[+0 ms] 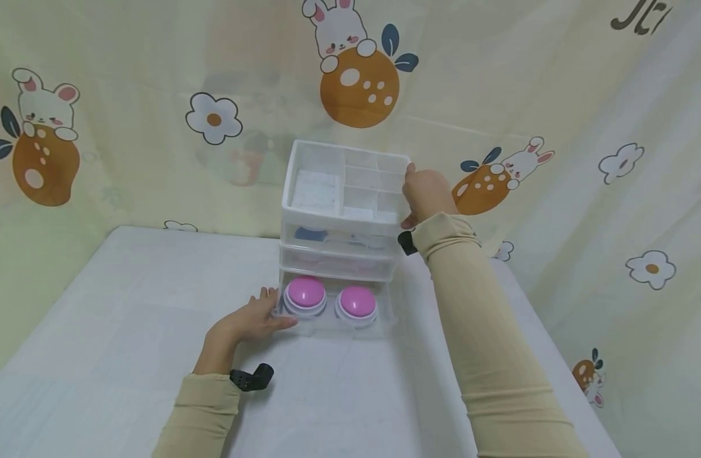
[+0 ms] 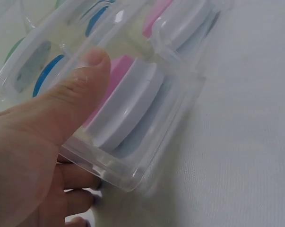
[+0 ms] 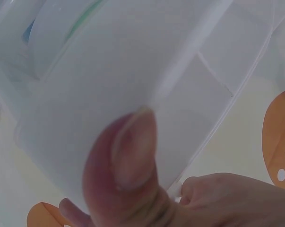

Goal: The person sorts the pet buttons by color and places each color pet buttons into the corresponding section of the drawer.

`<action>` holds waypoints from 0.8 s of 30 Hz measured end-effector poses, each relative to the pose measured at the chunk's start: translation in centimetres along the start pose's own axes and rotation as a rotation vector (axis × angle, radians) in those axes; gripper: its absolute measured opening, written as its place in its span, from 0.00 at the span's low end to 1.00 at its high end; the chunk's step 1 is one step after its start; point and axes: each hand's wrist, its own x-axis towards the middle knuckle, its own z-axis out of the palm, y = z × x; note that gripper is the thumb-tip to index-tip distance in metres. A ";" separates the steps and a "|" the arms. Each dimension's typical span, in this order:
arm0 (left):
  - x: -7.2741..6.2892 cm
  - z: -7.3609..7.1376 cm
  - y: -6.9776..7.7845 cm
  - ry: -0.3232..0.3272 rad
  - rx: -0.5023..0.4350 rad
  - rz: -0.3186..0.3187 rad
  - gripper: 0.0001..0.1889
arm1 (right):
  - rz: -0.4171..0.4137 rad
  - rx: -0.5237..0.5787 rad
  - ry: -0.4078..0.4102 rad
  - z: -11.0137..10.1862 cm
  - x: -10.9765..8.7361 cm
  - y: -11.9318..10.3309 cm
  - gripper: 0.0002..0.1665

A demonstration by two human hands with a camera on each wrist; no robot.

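Observation:
A white plastic desktop drawer unit (image 1: 345,219) with a compartmented top stands against the curtain. Its clear bottom drawer (image 1: 330,329) is pulled out, and two round pink-domed buttons (image 1: 306,292) on white bases sit inside. My left hand (image 1: 252,321) grips that drawer's left front corner. The left wrist view has its thumb (image 2: 78,92) over the wall, with the other fingers outside. On the unit's upper right side, my right hand (image 1: 429,194) holds the body. Its thumb (image 3: 128,161) lies against the side wall in the right wrist view; the other fingers are partly hidden.
Above the pulled-out drawer, two more drawers (image 1: 339,259) are in the body, with a blue item (image 1: 310,234) visible through the upper one. A white cloth covers the table (image 1: 127,318). A patterned curtain (image 1: 156,165) hangs close behind and at the sides.

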 end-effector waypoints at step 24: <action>2.0 1.8 -2.1 0.244 -0.033 0.103 0.69 | 0.008 0.025 0.035 0.3 -0.2 0.0 0.59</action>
